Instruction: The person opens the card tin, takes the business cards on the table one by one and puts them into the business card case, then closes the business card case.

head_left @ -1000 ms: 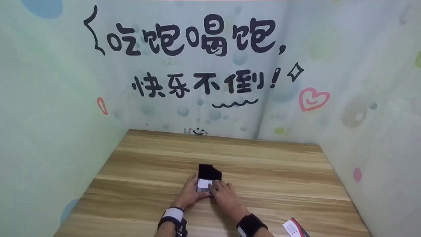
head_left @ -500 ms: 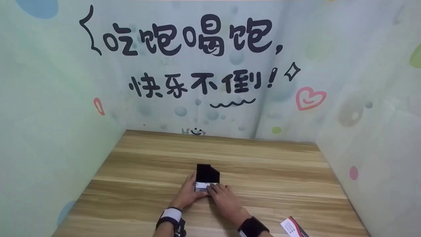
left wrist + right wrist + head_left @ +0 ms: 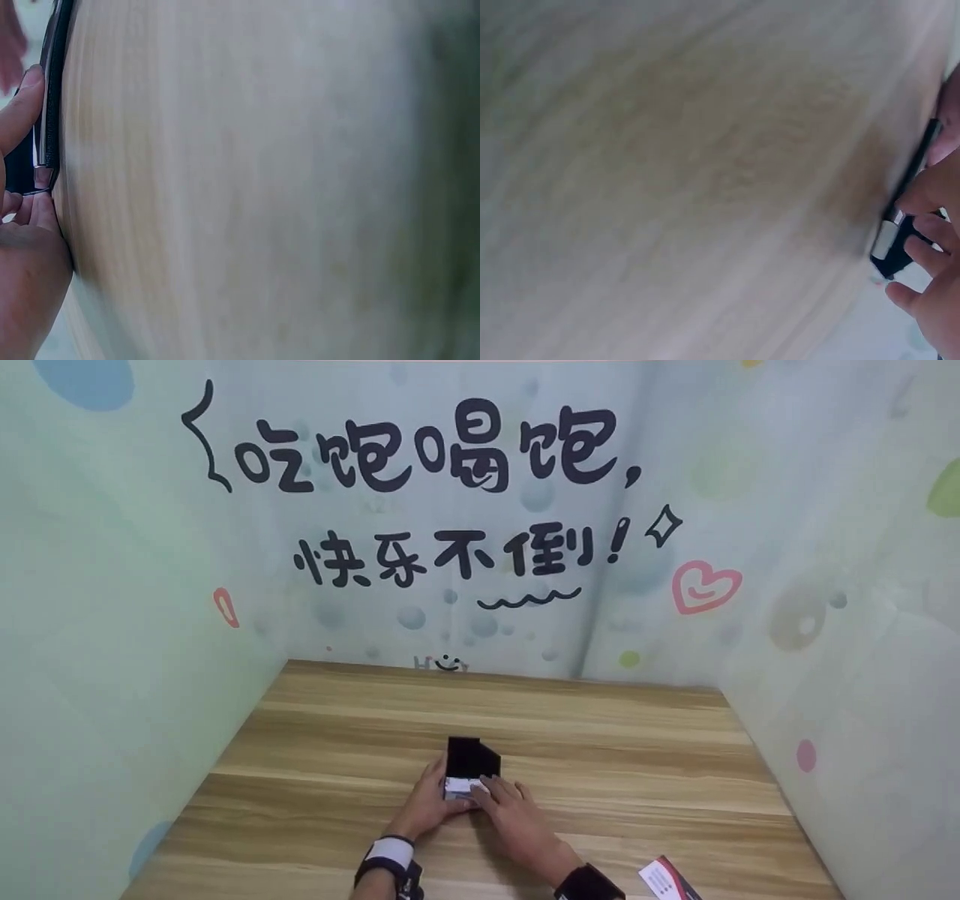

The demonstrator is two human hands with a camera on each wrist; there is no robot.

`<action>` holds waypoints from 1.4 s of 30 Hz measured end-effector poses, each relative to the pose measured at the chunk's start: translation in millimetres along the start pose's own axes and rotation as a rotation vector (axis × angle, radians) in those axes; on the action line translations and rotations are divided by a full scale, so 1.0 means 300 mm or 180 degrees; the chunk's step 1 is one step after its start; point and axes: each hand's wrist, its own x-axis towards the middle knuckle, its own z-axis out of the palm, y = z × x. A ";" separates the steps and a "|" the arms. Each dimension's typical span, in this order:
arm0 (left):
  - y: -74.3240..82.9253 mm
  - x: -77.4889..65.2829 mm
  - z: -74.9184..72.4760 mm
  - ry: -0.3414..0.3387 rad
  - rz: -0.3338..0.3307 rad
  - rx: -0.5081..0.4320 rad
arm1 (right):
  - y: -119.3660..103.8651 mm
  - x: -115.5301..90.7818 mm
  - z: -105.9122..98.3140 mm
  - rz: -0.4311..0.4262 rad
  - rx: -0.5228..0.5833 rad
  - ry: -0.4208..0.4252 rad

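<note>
Near the middle of the table, my left hand (image 3: 425, 804) grips a small black card case (image 3: 468, 757) along its left and near sides. Its flap is raised, with one corner cut at a slant. White business cards (image 3: 459, 785) show in the pocket below the flap. My right hand (image 3: 517, 817) has its bent fingertips on those cards at the right side; its thumb is hidden in the head view. In the left wrist view, the left thumb lies along the case's edge (image 3: 52, 112). In the right wrist view, the right fingers (image 3: 928, 255) curl beside the case (image 3: 915, 169).
A white card (image 3: 667, 877) with red and dark bands lies on the wood-grain table (image 3: 322, 735) at the front right. Printed fabric walls (image 3: 120, 622) enclose the table at the left, back and right.
The business cards have slid down toward me, deeper into the case, and less white shows below the flap. The right fingers moved with them. The left hand keeps its hold.
</note>
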 end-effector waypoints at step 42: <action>-0.017 0.001 0.017 0.0010 -0.0219 0.0004 | 0.042 -0.493 -0.150 0.0792 -0.0407 0.1004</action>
